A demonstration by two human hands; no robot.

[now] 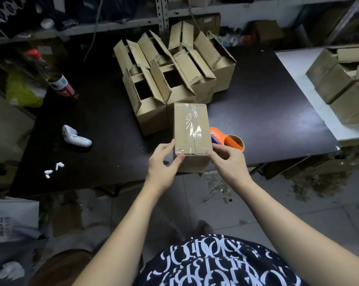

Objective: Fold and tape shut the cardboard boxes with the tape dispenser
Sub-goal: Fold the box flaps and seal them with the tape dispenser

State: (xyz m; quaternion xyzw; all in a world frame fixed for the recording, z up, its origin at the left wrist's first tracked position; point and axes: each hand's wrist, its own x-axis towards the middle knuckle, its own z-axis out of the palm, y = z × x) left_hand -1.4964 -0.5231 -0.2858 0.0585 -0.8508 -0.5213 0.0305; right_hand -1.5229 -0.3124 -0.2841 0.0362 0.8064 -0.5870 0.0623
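Note:
A closed cardboard box [190,124] with clear tape along its top seam stands at the near edge of the dark table [104,124]. My left hand [164,162] holds its near left corner, thumb on the near face and fingers on the left side. My right hand [229,159] grips the near right corner. An orange tape dispenser [228,139] lies on the table just right of the box, partly hidden behind it and my right hand. Several open boxes [170,73] with raised flaps stand behind the taped one.
A red-capped bottle [52,75] stands at the table's left, with a white device [75,137] and small white pieces [52,169] nearer. More boxes [343,83] sit on a white surface at right. Shelving runs along the back. Scraps litter the floor.

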